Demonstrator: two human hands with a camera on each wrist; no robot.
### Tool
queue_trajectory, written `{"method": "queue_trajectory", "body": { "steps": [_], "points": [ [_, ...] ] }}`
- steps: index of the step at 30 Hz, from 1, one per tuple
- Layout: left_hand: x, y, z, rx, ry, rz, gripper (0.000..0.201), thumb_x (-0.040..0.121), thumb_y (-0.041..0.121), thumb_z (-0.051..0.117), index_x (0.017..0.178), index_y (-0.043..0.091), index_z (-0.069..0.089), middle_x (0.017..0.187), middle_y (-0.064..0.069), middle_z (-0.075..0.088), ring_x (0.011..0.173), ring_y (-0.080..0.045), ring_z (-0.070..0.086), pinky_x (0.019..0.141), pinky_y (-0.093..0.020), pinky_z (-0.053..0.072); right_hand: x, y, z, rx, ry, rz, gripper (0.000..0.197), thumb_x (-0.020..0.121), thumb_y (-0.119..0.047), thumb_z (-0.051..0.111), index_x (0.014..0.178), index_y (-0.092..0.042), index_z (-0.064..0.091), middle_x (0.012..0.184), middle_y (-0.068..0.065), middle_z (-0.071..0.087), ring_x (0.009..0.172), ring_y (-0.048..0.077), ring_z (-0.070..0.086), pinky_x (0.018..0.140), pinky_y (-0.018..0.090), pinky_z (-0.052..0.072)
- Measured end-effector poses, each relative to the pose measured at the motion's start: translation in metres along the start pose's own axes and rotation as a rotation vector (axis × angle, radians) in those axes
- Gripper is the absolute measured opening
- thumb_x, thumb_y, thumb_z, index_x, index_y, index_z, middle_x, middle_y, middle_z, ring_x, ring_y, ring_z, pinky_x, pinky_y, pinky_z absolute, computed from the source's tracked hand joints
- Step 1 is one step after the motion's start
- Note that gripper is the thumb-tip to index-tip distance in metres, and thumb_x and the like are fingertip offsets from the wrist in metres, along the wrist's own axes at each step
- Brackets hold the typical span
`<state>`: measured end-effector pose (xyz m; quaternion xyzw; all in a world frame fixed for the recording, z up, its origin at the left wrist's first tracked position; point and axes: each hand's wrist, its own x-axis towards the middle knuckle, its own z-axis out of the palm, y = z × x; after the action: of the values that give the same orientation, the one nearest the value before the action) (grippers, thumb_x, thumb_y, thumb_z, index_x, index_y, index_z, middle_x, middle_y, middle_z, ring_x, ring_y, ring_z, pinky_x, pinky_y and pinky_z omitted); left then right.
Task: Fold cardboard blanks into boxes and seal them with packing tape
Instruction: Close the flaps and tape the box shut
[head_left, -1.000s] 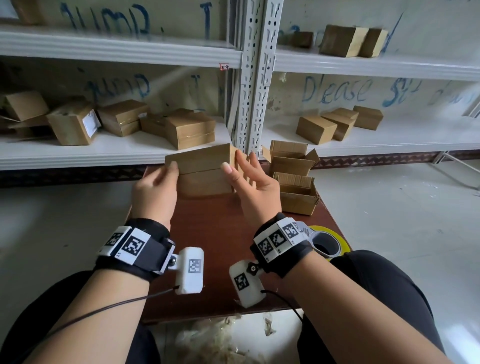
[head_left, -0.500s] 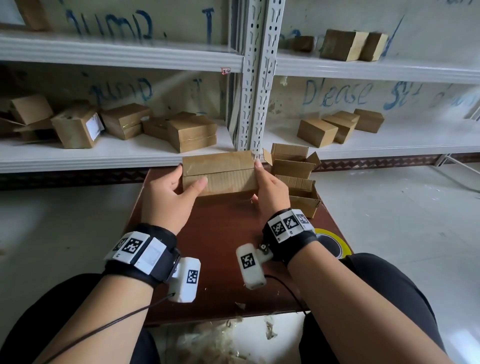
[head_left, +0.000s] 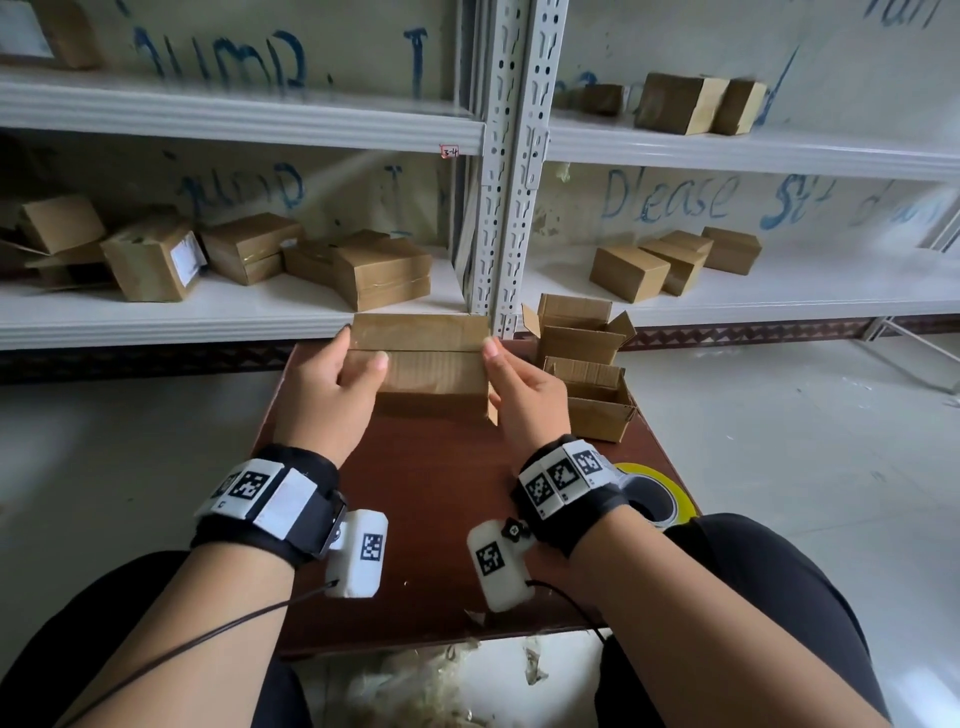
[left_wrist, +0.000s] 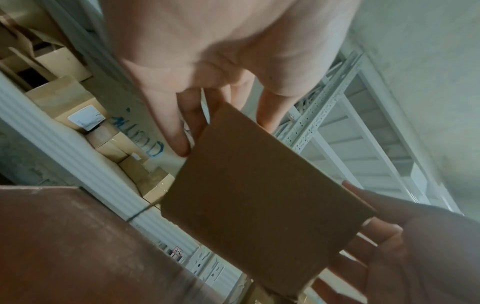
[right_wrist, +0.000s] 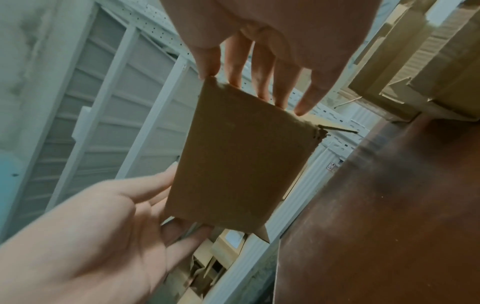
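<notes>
Box (head_left: 422, 358) sitting mid-frame, hovering over tabletop (head_left: 431, 488). Left hand (head_left: 332, 395) and right hand (head_left: 524, 395) gripping opposite ends, thumbs pressing flaps flat, likely readying seam for taping. Tape roll (head_left: 657, 493) waiting lower right.

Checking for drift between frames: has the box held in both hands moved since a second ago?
Yes. The cardboard box has come toward the person and leveled out, its right end now covering less of the open boxes beside it.
</notes>
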<state>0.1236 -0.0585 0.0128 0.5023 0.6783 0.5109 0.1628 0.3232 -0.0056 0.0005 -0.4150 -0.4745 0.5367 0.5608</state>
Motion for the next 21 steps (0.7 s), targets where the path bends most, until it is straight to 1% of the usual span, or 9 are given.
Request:
{"method": "queue_trajectory", "body": {
  "steps": [3, 5, 7, 8, 10, 13, 16, 18, 21],
  "points": [
    [-0.006, 0.005, 0.002, 0.04, -0.138, 0.082, 0.075, 0.098, 0.042, 0.066, 0.162, 0.032, 0.028, 0.162, 0.006, 0.04, 0.145, 0.001, 0.029, 0.114, -0.02, 0.025, 0.006, -0.006, -0.007, 0.0, 0.133, -0.003, 0.04, 0.09, -0.053, 0.077, 0.07, -0.019, 0.072, 0.067, -0.003, 0.058, 0.068, 0.015, 0.054, 0.072, 0.035, 0.05],
    [-0.009, 0.006, 0.004, 0.032, -0.199, 0.104, 0.086, 0.094, 0.041, 0.073, 0.163, 0.031, 0.023, 0.164, 0.006, 0.036, 0.146, -0.001, 0.031, 0.113, -0.018, 0.024, 0.007, -0.006, -0.013, -0.033, 0.156, -0.024, 0.05, 0.091, -0.056, 0.074, 0.064, -0.016, 0.059, 0.064, 0.005, 0.042, 0.061, 0.021, 0.039, 0.061, 0.035, 0.034],
    [-0.009, 0.004, 0.003, 0.034, -0.223, 0.124, 0.096, 0.088, 0.04, 0.08, 0.164, 0.031, 0.021, 0.163, 0.007, 0.036, 0.144, -0.002, 0.033, 0.115, -0.02, 0.025, 0.007, -0.007, -0.014, -0.053, 0.128, 0.002, 0.048, 0.096, -0.049, 0.071, 0.058, -0.021, 0.067, 0.056, -0.004, 0.051, 0.054, 0.015, 0.045, 0.057, 0.028, 0.038],
    [-0.007, 0.002, 0.001, 0.042, -0.206, 0.139, 0.099, 0.086, 0.04, 0.082, 0.164, 0.032, 0.021, 0.163, 0.007, 0.037, 0.143, -0.001, 0.033, 0.118, -0.023, 0.026, 0.005, -0.008, -0.013, -0.039, 0.105, 0.018, 0.035, 0.098, -0.044, 0.07, 0.072, -0.024, 0.08, 0.06, -0.011, 0.062, 0.058, 0.009, 0.055, 0.061, 0.027, 0.047],
    [-0.001, -0.002, -0.005, 0.071, -0.145, 0.169, 0.101, 0.081, 0.044, 0.085, 0.162, 0.034, 0.025, 0.162, 0.005, 0.04, 0.144, -0.002, 0.035, 0.123, -0.031, 0.029, 0.001, -0.01, -0.008, 0.026, 0.036, 0.051, 0.02, 0.101, -0.031, 0.069, 0.112, -0.019, 0.082, 0.088, -0.008, 0.079, 0.086, 0.012, 0.072, 0.084, 0.033, 0.059],
    [0.002, 0.001, -0.012, 0.054, -0.095, 0.163, 0.1, 0.076, 0.042, 0.088, 0.16, 0.025, 0.035, 0.159, -0.001, 0.045, 0.138, 0.0, 0.037, 0.118, -0.028, 0.031, -0.001, -0.013, -0.006, 0.095, -0.11, 0.067, 0.026, 0.105, -0.013, 0.06, 0.126, -0.02, 0.074, 0.117, -0.001, 0.078, 0.116, 0.019, 0.071, 0.108, 0.044, 0.054],
    [0.0, 0.007, -0.017, 0.045, -0.022, 0.165, 0.097, 0.069, 0.038, 0.093, 0.152, 0.018, 0.049, 0.15, -0.002, 0.055, 0.133, -0.001, 0.045, 0.111, -0.022, 0.036, 0.001, -0.015, -0.006, 0.139, -0.182, 0.086, 0.032, 0.107, -0.007, 0.055, 0.131, -0.021, 0.07, 0.116, -0.003, 0.077, 0.113, 0.019, 0.068, 0.109, 0.05, 0.049],
    [-0.005, 0.009, -0.016, 0.008, 0.04, 0.173, 0.085, 0.064, 0.04, 0.095, 0.139, 0.018, 0.063, 0.137, 0.004, 0.064, 0.127, -0.003, 0.057, 0.108, -0.023, 0.042, 0.002, -0.01, -0.006, 0.103, -0.127, 0.089, 0.032, 0.107, -0.008, 0.055, 0.135, -0.015, 0.068, 0.105, -0.01, 0.078, 0.106, 0.013, 0.069, 0.107, 0.047, 0.052],
    [-0.01, 0.01, -0.012, -0.175, 0.222, 0.167, 0.036, 0.067, 0.04, 0.094, 0.094, 0.019, 0.083, 0.107, 0.001, 0.078, 0.101, -0.007, 0.074, 0.098, -0.035, 0.058, 0.0, 0.005, -0.004, -0.085, 0.012, 0.038, 0.028, 0.107, -0.015, 0.058, 0.132, -0.014, 0.072, 0.094, -0.014, 0.076, 0.087, 0.002, 0.065, 0.087, 0.028, 0.056]
  ]
}}
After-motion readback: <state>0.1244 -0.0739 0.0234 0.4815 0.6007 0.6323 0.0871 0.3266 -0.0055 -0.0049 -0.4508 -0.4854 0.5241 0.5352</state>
